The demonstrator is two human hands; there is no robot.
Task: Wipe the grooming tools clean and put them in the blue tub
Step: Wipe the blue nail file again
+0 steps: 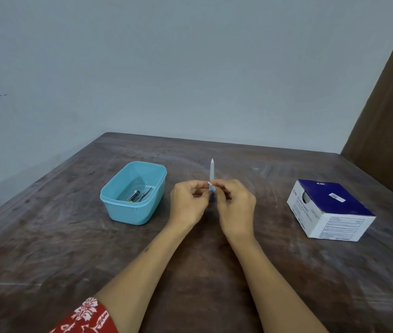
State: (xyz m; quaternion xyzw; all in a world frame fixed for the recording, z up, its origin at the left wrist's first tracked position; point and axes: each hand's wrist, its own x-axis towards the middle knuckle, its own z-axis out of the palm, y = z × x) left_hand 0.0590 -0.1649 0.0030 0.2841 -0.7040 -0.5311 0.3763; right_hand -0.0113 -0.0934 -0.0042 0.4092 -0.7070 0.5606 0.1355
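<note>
Both hands meet over the middle of the brown table (70, 236); the left hand (187, 203) and the right hand (235, 204) are held close together, fingers curled, and between them stands a nail file (212, 170) — a slim pale blade pointing upward and away from the person, its blue handle end showing between the fingertips; the left hand's fingers pinch the file at that blue end, while the right hand's fingers are curled against the blade's lower part, where a small white scrap shows, too small to identify; whether the right hand grips the file itself or only that scrap cannot be told. The blue tub (128, 212) sits on the table to the left of the hands, near but apart from them; inside it lie several metal grooming tools (140, 194), among them what looks like a nail clipper. Well to the right stands a white and dark-blue box (330, 210) with printed labels, its opening facing left. A red patterned sleeve (85, 318) shows at the bottom edge — the left arm's.
</note>
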